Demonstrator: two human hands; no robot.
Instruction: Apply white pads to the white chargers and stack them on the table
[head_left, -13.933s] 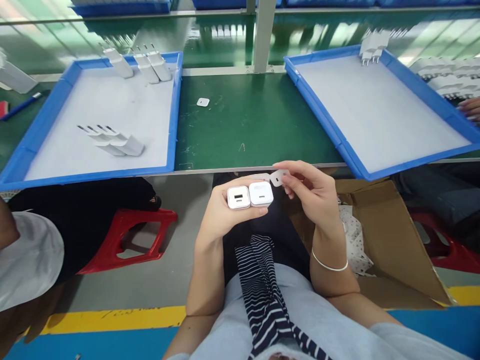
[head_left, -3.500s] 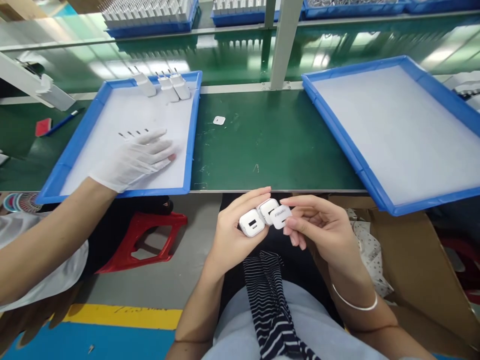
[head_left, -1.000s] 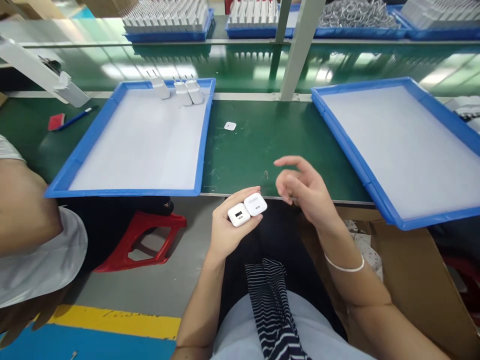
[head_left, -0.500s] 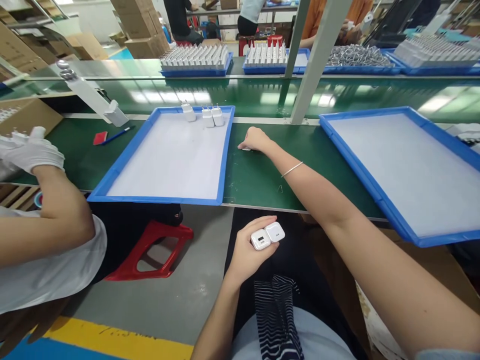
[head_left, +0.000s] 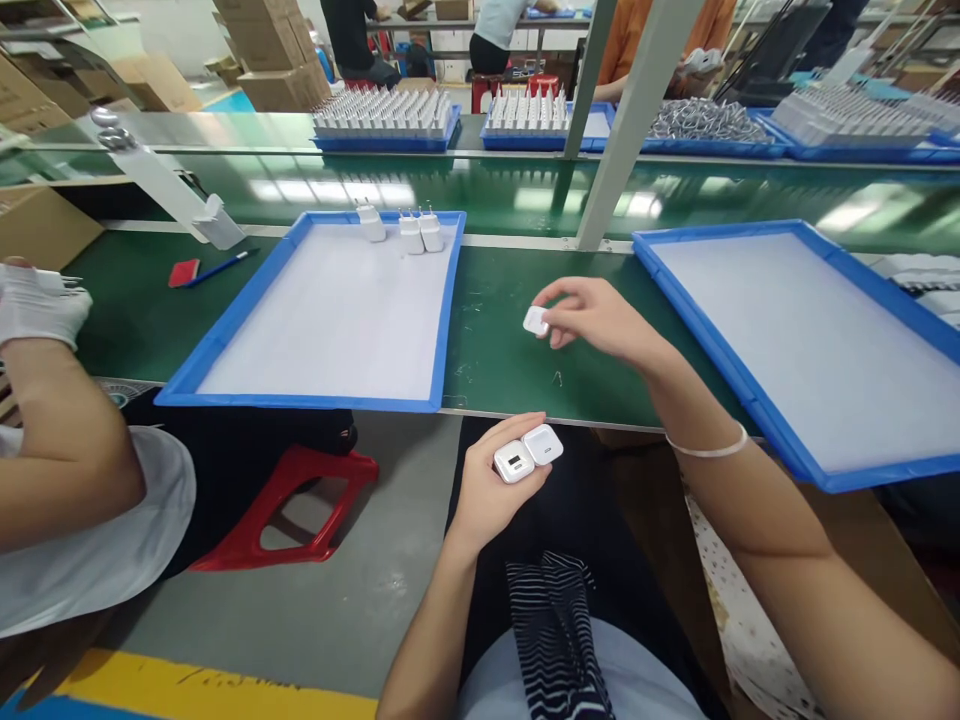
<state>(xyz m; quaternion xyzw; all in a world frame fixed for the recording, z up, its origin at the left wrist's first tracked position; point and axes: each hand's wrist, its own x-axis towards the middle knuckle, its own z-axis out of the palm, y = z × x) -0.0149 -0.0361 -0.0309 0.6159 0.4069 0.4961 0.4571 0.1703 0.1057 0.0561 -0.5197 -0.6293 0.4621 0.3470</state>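
Low in front of my body, my left hand is closed round two white charger plugs held side by side. Of these, the left charger shows a black port and a small slot on its end face, and the right charger shows one small slot. Above the green bench, my right hand pinches a small white square piece between thumb and fingers; its kind is unclear. Three white chargers with pins upward stand at the far edge of the blue-rimmed left tray.
Another blue-rimmed tray lies to the right. A grey metal post rises behind the bench. At left are a co-worker's gloved hand, a blue pen and a red stool. Loaded trays line the far side.
My right hand has lifted off the bench beside the left tray and come back toward me and to the right, with the white piece in its fingers. My left hand keeps both chargers.
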